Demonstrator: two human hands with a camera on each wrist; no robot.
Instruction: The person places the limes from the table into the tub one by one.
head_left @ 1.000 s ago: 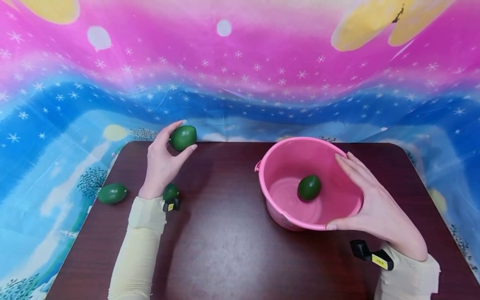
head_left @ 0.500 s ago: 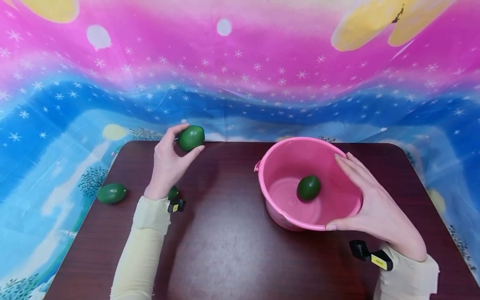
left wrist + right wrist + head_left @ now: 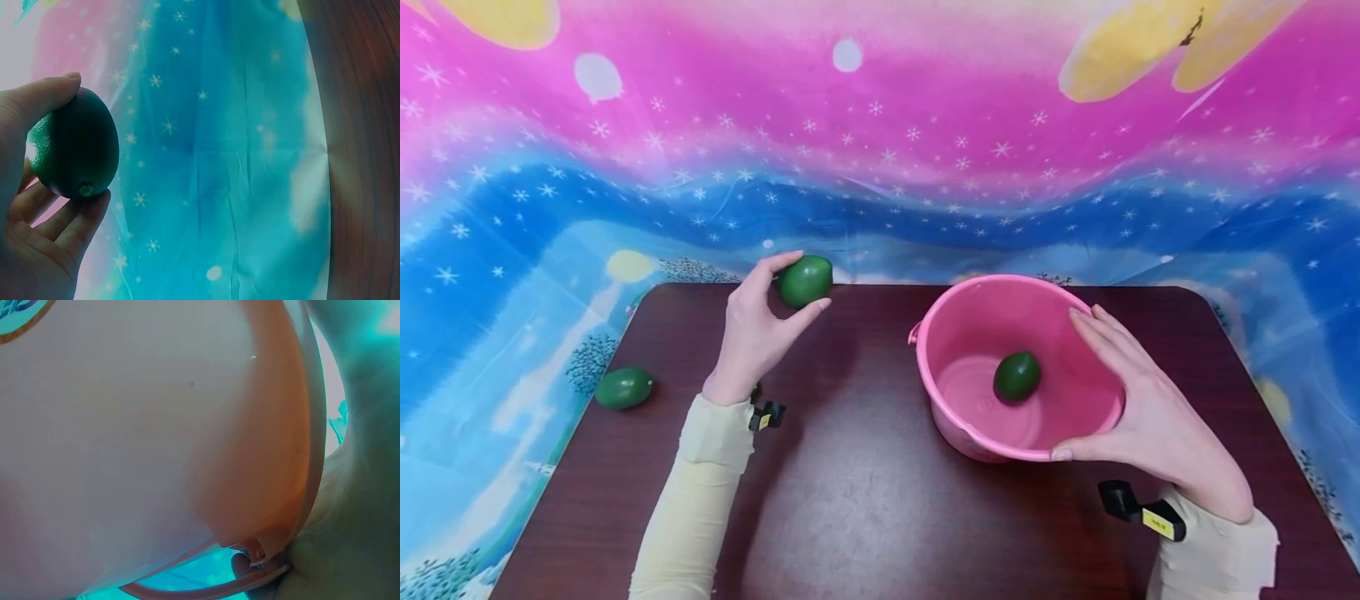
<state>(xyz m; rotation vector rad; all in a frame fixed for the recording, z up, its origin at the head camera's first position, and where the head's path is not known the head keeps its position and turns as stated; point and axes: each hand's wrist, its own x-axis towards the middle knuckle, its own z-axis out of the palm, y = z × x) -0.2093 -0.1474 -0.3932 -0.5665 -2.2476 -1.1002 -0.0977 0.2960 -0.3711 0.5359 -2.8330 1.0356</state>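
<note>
Thumb and fingertips of my left hand [image 3: 758, 325] pinch a smooth green avocado [image 3: 806, 282], held up above the table's far edge. The left wrist view shows this avocado with its stem nub pointing down toward the fingers. A pink bucket [image 3: 1000, 312] stands tilted toward me at the right. My right hand [image 3: 1165, 425] grips its right rim, thumb at the near side and fingers along the far side. Inside, on the bottom, lies another avocado [image 3: 1017, 377]. In the right wrist view the bucket's outer wall [image 3: 137, 444] fills most of the frame.
One more avocado [image 3: 624, 388] lies by the left edge of the dark wooden table [image 3: 857, 500]. Just a sliver of a further avocado [image 3: 756, 390] shows behind my left wrist. A colourful snowflake-patterned cloth [image 3: 850, 167] hangs behind and around the table.
My left hand has moved right with the avocado, toward the bucket. The avocado behind my left wrist has become mostly hidden. The right hand and bucket stay put.
</note>
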